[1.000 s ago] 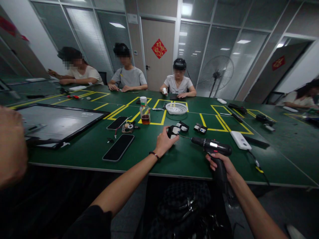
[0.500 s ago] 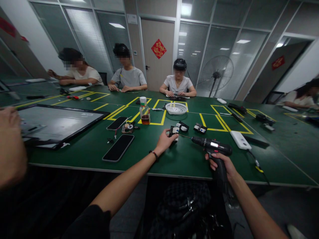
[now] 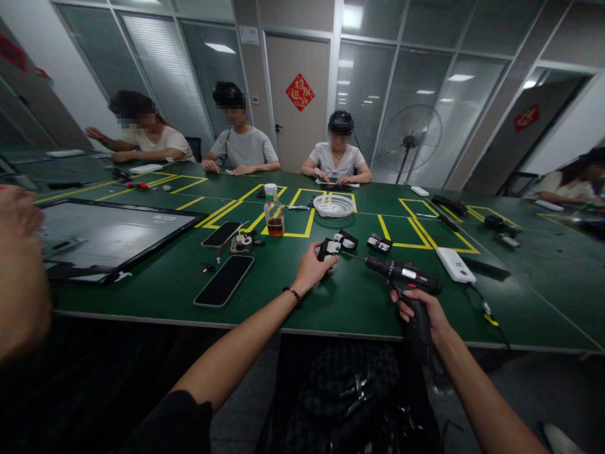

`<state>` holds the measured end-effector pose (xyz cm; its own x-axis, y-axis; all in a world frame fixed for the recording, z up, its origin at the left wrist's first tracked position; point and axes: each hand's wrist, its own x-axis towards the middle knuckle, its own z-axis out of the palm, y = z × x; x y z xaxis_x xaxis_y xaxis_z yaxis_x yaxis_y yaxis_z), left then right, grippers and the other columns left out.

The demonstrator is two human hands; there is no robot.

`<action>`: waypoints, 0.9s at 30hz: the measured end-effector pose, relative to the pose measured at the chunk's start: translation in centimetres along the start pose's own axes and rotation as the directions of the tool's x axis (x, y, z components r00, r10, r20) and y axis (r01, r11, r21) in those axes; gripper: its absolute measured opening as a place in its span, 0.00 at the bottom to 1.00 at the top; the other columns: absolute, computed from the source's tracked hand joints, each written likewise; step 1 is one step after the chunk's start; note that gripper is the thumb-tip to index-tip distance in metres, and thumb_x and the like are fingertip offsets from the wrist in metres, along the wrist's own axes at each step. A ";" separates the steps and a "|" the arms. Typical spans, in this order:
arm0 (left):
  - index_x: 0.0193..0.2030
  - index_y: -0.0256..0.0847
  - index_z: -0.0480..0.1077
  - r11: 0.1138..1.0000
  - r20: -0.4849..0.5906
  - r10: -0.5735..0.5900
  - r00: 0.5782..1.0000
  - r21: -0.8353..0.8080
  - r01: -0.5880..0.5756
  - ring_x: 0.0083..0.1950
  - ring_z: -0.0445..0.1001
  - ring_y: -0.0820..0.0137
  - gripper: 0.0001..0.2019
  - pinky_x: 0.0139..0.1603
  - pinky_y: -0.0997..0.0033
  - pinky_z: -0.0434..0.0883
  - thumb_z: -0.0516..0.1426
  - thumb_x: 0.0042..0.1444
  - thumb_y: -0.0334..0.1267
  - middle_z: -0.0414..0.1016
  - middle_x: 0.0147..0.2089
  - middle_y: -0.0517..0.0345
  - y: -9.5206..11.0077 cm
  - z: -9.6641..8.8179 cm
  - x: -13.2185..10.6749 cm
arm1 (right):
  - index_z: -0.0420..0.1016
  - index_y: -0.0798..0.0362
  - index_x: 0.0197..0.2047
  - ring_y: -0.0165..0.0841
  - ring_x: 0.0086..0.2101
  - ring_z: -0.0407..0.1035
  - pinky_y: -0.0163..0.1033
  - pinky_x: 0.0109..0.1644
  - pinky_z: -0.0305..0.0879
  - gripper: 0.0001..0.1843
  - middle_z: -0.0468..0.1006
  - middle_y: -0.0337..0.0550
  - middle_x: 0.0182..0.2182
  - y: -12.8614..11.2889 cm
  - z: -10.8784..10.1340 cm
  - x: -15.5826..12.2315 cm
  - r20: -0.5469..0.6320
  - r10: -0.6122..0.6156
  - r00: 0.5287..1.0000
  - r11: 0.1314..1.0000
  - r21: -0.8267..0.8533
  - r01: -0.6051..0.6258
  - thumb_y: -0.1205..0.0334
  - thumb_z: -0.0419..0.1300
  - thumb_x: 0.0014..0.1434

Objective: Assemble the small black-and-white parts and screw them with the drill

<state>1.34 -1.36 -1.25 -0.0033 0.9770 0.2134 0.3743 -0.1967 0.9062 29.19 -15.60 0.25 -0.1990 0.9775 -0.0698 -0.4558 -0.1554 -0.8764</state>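
Fingers of my left hand (image 3: 312, 270) are closed around a small black block with a white label (image 3: 329, 248), held just over the green table. My right hand (image 3: 423, 310) grips the handle of a black cordless drill (image 3: 405, 275). The drill's long thin bit points left toward the block; whether its tip touches the block I cannot tell. Beyond my left hand lie two similar small black parts with white labels, one nearer (image 3: 346, 239) and one to its right (image 3: 379, 243).
Around my hands are a phone (image 3: 224, 281), a small motor-like part (image 3: 243, 243), a bottle of reddish liquid (image 3: 274, 214), a white basket (image 3: 334, 205) and a white power bank (image 3: 455, 265). A large panel (image 3: 123, 233) lies left, beside another person's arm (image 3: 21, 277). Several people sit around the table.
My left hand has tilted the black block slightly. The drill has shifted a little to the right, and its bit sits a bit farther from my left hand.
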 end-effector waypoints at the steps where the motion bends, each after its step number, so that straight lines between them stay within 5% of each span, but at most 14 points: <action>1: 0.60 0.39 0.63 0.997 -0.022 0.034 0.999 0.067 -0.032 0.45 0.77 0.62 0.35 0.46 0.63 0.73 0.65 0.48 0.51 0.77 0.47 0.46 0.0 -0.1 -0.1 | 0.73 0.57 0.46 0.23 0.19 0.56 0.33 0.22 0.64 0.14 0.75 0.47 0.34 0.0 0.0 0.0 0.005 0.002 1.000 1.000 -0.004 -0.002 0.63 0.58 0.56; 7: 0.61 0.41 0.63 0.973 -0.040 0.097 0.995 0.212 -0.086 0.48 0.75 0.58 0.36 0.48 0.62 0.70 0.64 0.48 0.55 0.76 0.47 0.46 0.1 -0.1 -0.5 | 0.73 0.58 0.44 0.24 0.18 0.56 0.33 0.22 0.63 0.12 0.75 0.48 0.34 0.6 -0.7 0.2 0.015 0.019 1.000 1.000 -0.019 -0.019 0.63 0.57 0.57; 27: 0.60 0.42 0.64 0.965 -0.037 0.093 0.995 0.250 -0.081 0.49 0.74 0.55 0.35 0.48 0.59 0.70 0.64 0.48 0.53 0.76 0.47 0.47 1.0 -0.3 -0.9 | 0.74 0.58 0.39 0.24 0.18 0.57 0.34 0.21 0.63 0.09 0.75 0.47 0.31 1.2 -1.6 0.7 0.003 0.045 0.999 0.998 -0.037 -0.044 0.61 0.59 0.55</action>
<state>1.39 -2.44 -0.42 -0.0026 0.9506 0.3104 0.5928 -0.2485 0.7660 29.87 -14.89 -1.55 -0.2218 0.9692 -0.1073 -0.4146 -0.1933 -0.8893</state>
